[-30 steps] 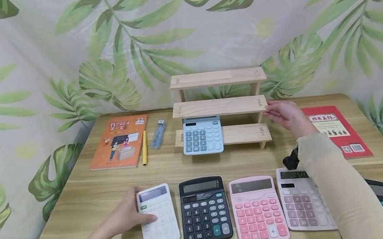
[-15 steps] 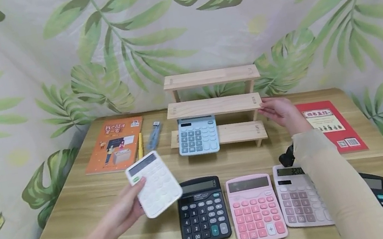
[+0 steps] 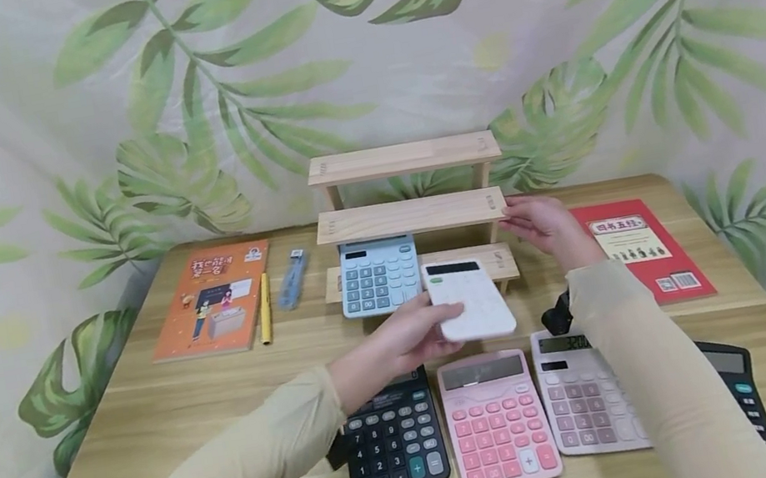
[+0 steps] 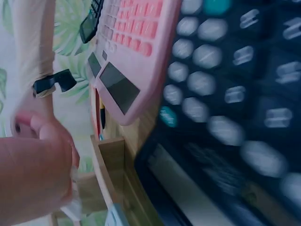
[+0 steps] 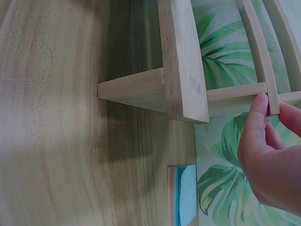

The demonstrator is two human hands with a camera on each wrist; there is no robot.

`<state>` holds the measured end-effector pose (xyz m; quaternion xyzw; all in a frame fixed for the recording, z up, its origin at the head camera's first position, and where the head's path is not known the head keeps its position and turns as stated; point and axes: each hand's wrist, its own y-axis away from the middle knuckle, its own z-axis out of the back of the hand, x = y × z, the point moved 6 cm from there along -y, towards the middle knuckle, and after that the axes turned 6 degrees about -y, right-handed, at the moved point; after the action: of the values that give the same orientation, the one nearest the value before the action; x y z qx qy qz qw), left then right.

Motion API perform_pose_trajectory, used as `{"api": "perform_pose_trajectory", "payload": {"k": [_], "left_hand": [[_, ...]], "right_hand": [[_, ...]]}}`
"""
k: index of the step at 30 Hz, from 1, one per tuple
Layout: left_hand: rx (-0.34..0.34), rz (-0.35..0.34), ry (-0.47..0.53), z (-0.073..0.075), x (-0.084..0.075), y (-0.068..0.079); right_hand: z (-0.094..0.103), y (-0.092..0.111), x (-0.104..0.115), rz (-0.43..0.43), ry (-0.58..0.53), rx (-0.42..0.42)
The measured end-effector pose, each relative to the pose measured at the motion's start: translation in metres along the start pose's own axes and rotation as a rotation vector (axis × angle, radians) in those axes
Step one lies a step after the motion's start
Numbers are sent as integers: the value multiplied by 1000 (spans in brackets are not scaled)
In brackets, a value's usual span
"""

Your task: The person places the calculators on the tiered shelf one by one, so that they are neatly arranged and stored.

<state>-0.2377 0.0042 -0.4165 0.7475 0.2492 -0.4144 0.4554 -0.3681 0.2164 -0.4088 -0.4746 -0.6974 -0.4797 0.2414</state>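
Observation:
My left hand [image 3: 417,333] grips a white calculator [image 3: 474,308] by its left edge, thumb on the front. It is held in the air before the lower tier of a wooden three-tier shelf [image 3: 410,216]. A light blue calculator [image 3: 380,277] leans on that lower tier, left of the white one. With my right hand [image 3: 544,227] I pinch the right end of the middle board; the right wrist view shows fingers and thumb [image 5: 291,117] on the board end. In the left wrist view, my left hand [image 4: 37,174] hides most of what it holds.
A black calculator [image 3: 395,448], a pink one [image 3: 502,430] and a pale lilac one [image 3: 586,408] lie in front. Another black calculator [image 3: 737,382] is partly behind my right sleeve. An orange book [image 3: 214,301], yellow pen [image 3: 265,309], blue packet [image 3: 293,279] and red book [image 3: 647,250] lie further back.
My left hand has lifted the white calculator off the table and carried it right and away from me to the shelf. The right hand stays at the middle board's end.

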Motion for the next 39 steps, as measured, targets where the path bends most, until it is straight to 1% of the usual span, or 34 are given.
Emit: {"api": "perform_pose_trajectory", "payload": {"k": [3, 5, 9, 12, 15, 17, 19, 22, 24, 26, 29, 32, 34, 36, 37, 38, 39], "left_hand": [[-67, 18, 5, -4, -3, -20], [-98, 18, 15, -4, -4, -29], [-124, 16, 31, 0, -6, -44], [-142, 27, 14, 1, -6, -52], [-190, 68, -9, 3, -3, -56], [-232, 98, -4, 3, 1, -56], [-266, 118, 38, 4, 5, -55], [-304, 119, 103, 4, 7, -56], [-320, 129, 136, 5, 9, -56], [-324, 144, 146, 5, 12, -56], [-305, 172, 136, 5, 14, -55], [-275, 181, 67, 0, 13, -47], [-258, 173, -28, -5, 10, -35], [-224, 131, -164, -11, 6, -16], [-196, 94, -250, -13, 4, -5], [-162, 47, -358, -14, 1, 7], [-122, -18, -484, -13, -2, 19]], "right_hand": [[-5, -2, -2, 8, 23, 7], [-7, -3, -2, 11, 29, 16], [-9, -5, -3, 13, 35, 28], [-8, -5, -2, 16, 39, 26], [-7, -5, -1, 19, 38, 19], [-7, -4, -1, 20, 35, 20], [-7, -4, -1, 21, 35, 18], [-6, -4, -1, 24, 34, 20], [-6, -4, -1, 26, 29, 20], [-5, -4, -1, 26, 28, 22], [-4, -4, -1, 26, 26, 23], [-2, -5, -1, 26, 26, 18], [-1, -5, 0, 26, 26, 9], [1, -6, 0, 22, 24, 4], [2, -5, 0, 19, 23, 1], [3, -6, 0, 17, 23, -4], [4, -6, 0, 15, 20, -6]]}}
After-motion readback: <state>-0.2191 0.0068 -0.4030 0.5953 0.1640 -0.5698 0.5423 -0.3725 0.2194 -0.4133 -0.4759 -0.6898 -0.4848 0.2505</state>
